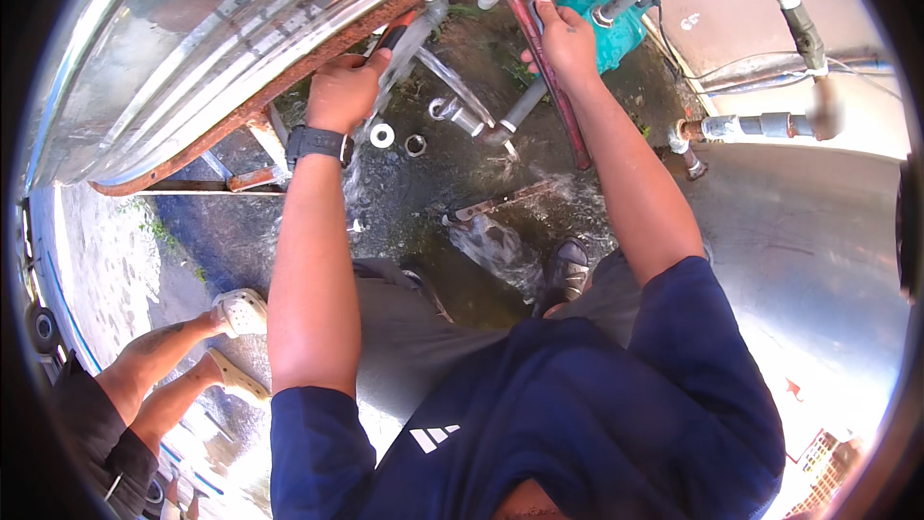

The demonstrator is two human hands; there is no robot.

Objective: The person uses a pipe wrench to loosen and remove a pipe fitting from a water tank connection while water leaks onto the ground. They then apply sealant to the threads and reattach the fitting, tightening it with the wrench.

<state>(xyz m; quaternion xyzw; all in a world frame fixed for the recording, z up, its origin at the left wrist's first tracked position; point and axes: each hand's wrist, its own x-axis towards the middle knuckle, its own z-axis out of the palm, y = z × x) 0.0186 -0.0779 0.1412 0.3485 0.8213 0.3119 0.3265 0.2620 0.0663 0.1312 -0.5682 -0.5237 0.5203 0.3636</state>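
Head view. Landmark: teal pump (pixel 616 43).

Right hand (pixel 570 43) just left of pump, closed around a red pipe wrench (pixel 568 120), thumb along the upper handle; wrench head up-left of pump, its bite unclear. Left hand (pixel 345 91) farther left of pump, fist closed on an orange-and-black handled tool (pixel 397 31); working end can't be made out. Grey pipe (pixel 525 106) down-left of pump; white ring (pixel 382 136) farther out that way, on wet ground (pixel 395 202).

Handling, my judgement: seat the wrench's jaws square before loading. Right hand sits high, near the head; a hold lower down the handle should give more leverage. Steady the left tool, knuckles clear of the pump, pull smoothly. Wet footing could slip.
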